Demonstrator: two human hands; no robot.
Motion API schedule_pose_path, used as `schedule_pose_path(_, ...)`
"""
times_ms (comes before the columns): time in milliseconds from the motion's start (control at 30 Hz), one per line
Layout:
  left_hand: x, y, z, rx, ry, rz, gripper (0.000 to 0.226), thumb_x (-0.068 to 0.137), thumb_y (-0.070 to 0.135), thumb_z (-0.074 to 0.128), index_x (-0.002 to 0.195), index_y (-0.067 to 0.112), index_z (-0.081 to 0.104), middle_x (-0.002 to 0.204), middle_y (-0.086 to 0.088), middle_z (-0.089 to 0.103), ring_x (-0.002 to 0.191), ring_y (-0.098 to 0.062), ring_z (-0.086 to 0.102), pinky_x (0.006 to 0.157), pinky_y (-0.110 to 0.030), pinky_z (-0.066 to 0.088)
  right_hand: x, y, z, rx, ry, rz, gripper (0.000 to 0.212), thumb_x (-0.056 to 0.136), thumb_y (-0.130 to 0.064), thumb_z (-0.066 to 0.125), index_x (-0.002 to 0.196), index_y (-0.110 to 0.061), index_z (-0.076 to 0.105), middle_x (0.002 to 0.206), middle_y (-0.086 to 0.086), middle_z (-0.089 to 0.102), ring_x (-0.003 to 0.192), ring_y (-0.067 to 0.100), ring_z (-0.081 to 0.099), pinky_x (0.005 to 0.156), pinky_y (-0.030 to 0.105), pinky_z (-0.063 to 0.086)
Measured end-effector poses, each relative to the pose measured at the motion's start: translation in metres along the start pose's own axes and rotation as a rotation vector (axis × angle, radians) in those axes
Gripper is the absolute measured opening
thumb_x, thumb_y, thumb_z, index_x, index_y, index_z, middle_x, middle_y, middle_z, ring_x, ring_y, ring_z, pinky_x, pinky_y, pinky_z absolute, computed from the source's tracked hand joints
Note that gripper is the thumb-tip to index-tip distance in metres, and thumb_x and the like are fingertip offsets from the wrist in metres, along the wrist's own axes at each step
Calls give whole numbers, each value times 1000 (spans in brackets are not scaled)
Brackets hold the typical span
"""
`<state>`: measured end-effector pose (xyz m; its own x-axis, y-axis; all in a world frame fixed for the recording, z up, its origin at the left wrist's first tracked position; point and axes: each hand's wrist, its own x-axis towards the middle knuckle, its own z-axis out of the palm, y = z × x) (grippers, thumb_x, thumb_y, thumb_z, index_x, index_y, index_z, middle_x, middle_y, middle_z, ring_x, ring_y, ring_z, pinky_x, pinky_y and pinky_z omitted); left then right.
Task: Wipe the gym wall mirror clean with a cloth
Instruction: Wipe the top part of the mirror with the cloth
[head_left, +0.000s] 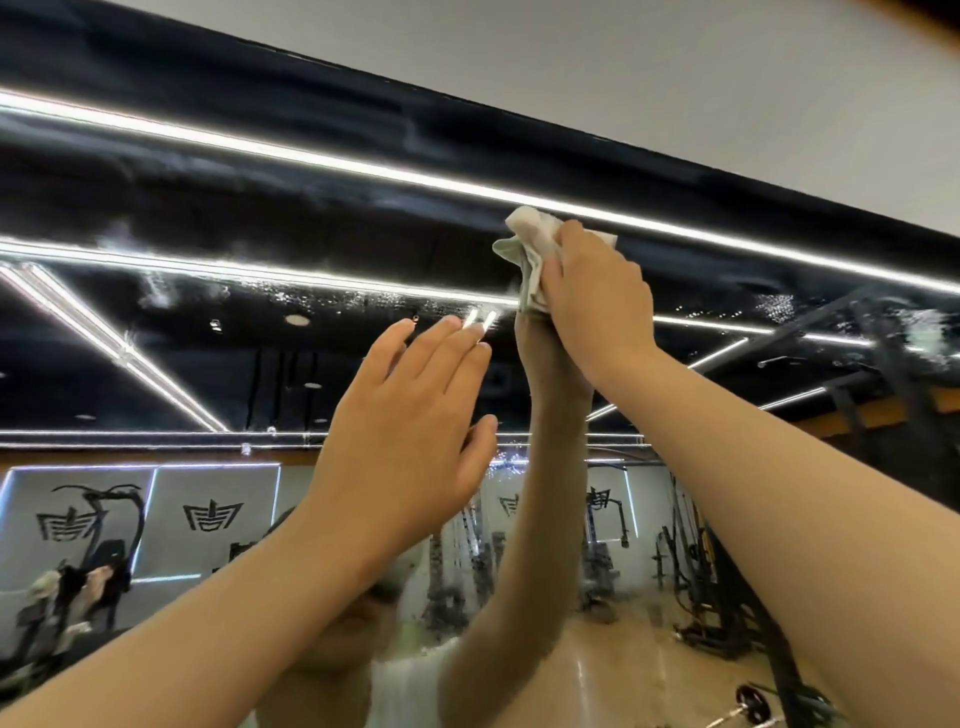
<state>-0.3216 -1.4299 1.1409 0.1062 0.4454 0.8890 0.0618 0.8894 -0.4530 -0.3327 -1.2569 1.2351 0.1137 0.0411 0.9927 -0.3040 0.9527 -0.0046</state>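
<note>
While both bare arms reach up toward the large dark gym wall mirror (260, 208), the person's right hand (597, 306) grips the one crumpled off-white cloth (535, 244), fingers curled over it and pressing it against the glass high up, just under the mirror's top edge. The cloth sits on one of the bright reflected light strips (363, 169), and its bunched folds stick out above and to the left of the knuckles. The left hand (410, 410) is lower and to the left, released, with four straight fingers and the thumb spread and holding nothing; whether its fingertips touch the glass cannot be told. One reflected forearm (550, 415) rises in the mirror to meet the right hand. Speckled droplets and smears (322, 299) mark the glass between the two hands. Two dark emblems (213, 514) show on pale panels in the lower left reflection. A plain pale wall (675, 78) runs above the mirror.
</note>
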Motion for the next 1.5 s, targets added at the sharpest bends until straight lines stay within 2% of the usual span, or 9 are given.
schedule_pose_path(200,2,-2,-4,-9,-22,-3,55,91,39,39,131,8,60,135,-7,60,131,-24,52,115,-44,24,1,19,0,34,2,-1,28,105,-27,41,125,-10,49,111,9,62,89,31,63,71,39,51)
schedule_pose_path(400,22,10,-11,-27,-21,-52,50,90,41,39,122,12,64,123,-3,65,119,-21,57,114,-41,26,1,48,2,79,24,-24,31,105,-28,41,128,-9,50,112,10,63,89,31,65,73,39,53)
schedule_pose_path(567,50,51,1,-77,13,-72,44,88,36,47,121,12,62,122,-2,63,117,-17,49,110,-32,23,1,66,-3,7,1,-87,32,105,-26,42,131,-9,46,115,11,62,90,33,65,69,36,44)
schedule_pose_path(733,70,98,15,-90,-2,-66,50,89,39,45,127,11,60,128,-3,61,122,-16,48,111,-31,22,3,92,-10,-11,-23,-107,35,104,-26,44,135,-10,43,119,8,60,94,29,65,67,29,38)
schedule_pose_path(900,82,134,26,-82,-9,-57,51,88,39,44,128,11,60,129,-3,61,123,-15,44,111,-31,23,4,137,-15,-22,-36,-68,33,105,-26,43,134,-11,43,120,8,60,95,31,64,66,31,34)
schedule_pose_path(1000,90,152,34,-60,-34,-78,52,89,39,43,129,10,59,130,-4,60,124,-17,48,112,-33,23,6,160,-17,-30,-49,-76,31,105,-24,42,132,-11,43,119,7,59,93,32,63,65,33,35)
schedule_pose_path(1133,103,179,42,-62,-21,-112,52,89,38,41,129,9,59,130,-6,60,124,-22,52,112,-35,24,10,187,-19,-28,-54,-94,31,104,-22,43,133,-11,43,117,7,59,92,31,64,67,36,44)
schedule_pose_path(1367,115,221,62,-55,-50,-114,55,90,39,40,133,8,56,133,-6,58,127,-21,49,114,-35,24,10,232,-23,-19,-62,-111,34,103,-23,45,134,-9,42,119,8,57,94,31,64,68,33,42)
schedule_pose_path(1500,115,239,74,-93,-6,-149,55,90,38,41,132,8,56,132,-6,58,127,-20,48,115,-36,24,8,253,-26,-45,-87,-107,35,104,-24,42,136,-11,39,124,6,55,98,29,62,69,31,37)
